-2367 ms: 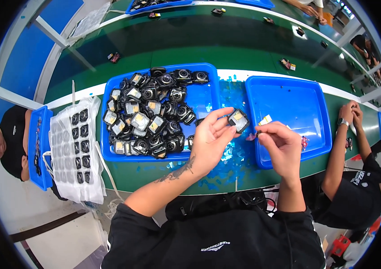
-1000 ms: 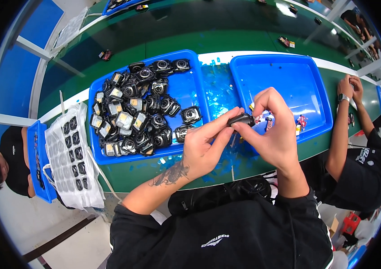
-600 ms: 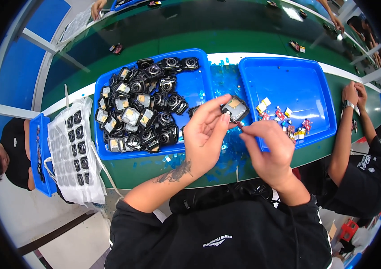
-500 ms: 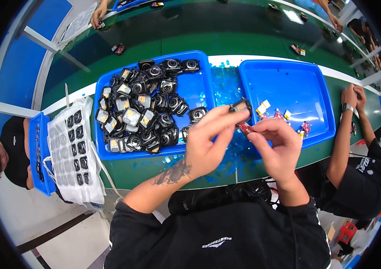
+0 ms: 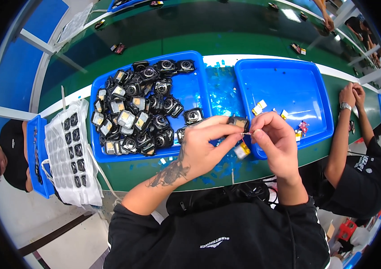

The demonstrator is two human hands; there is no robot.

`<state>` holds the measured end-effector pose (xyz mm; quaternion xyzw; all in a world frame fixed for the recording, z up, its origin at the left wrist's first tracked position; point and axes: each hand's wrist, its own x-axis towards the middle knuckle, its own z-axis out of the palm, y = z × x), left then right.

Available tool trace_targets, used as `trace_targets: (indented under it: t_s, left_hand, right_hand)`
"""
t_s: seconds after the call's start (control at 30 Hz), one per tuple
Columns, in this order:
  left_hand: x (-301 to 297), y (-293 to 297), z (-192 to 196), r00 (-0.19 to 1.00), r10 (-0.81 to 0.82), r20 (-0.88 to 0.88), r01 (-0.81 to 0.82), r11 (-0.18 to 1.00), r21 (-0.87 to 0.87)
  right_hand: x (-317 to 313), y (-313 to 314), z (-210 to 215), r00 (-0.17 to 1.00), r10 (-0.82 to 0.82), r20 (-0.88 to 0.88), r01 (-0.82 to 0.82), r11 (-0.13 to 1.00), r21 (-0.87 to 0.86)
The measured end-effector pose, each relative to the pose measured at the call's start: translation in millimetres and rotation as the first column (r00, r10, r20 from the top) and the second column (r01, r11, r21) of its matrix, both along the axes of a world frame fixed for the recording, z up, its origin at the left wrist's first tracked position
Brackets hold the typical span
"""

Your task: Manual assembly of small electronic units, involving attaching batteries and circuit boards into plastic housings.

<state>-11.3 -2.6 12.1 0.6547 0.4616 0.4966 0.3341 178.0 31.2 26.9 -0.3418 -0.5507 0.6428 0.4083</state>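
Note:
My left hand [image 5: 209,142] is closed, with a black watch case [image 5: 238,122] held at its fingertips. My right hand [image 5: 276,142] is in a pinch right beside it, on a small circuit board [image 5: 247,133] seen nearly edge-on. Fingertips of both hands meet at this board. Below it a white and yellow battery [image 5: 242,151] hangs on a thin lead. To the left, a blue tray [image 5: 189,92] bears a heap of black watch cases [image 5: 132,105]. On the right, another blue tray [image 5: 284,83] contains batteries [image 5: 259,107] and a red circuit board [image 5: 303,127].
Blue film scraps [image 5: 224,96] litter the green bench between the trays. A white moulded sheet [image 5: 62,157] with watch cases lies at the left. Across the back runs a dark green belt [image 5: 226,36] with scattered parts. A co-worker's hands [image 5: 352,95] are at the right.
The red board has turned edge-on between my fingertips, and a battery now dangles beneath it. The watch case has shifted down slightly. A hand at the far left of the belt has left the view.

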Motion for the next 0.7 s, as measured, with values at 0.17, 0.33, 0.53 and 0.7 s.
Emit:
trace_targets:
  t_s: [0.17,0.33,0.53,0.7]
  left_hand:
    - [8.7,-3.7,-11.2,0.848,0.052,0.527,0.205,0.886,-0.416]
    - [12.3,-5.1,-12.8,0.826,0.025,0.563,0.187,0.930,-0.316]
    - [17.3,-9.4,-13.8,0.806,0.018,0.591,0.166,0.952,-0.255]
    - [23.3,-11.7,-11.9,0.748,0.053,0.662,0.180,0.943,-0.280]
  right_hand:
    - [-4.2,-5.1,-6.0,0.997,-0.065,0.029,0.065,0.998,0.022]
    - [-13.4,-3.6,-10.0,0.961,-0.232,0.149,0.194,0.952,0.236]
    - [-19.4,-10.7,-17.6,0.935,-0.333,0.123,0.290,0.917,0.275]
    - [-27.1,-16.9,-31.0,0.906,-0.422,0.033,0.392,0.865,0.313]
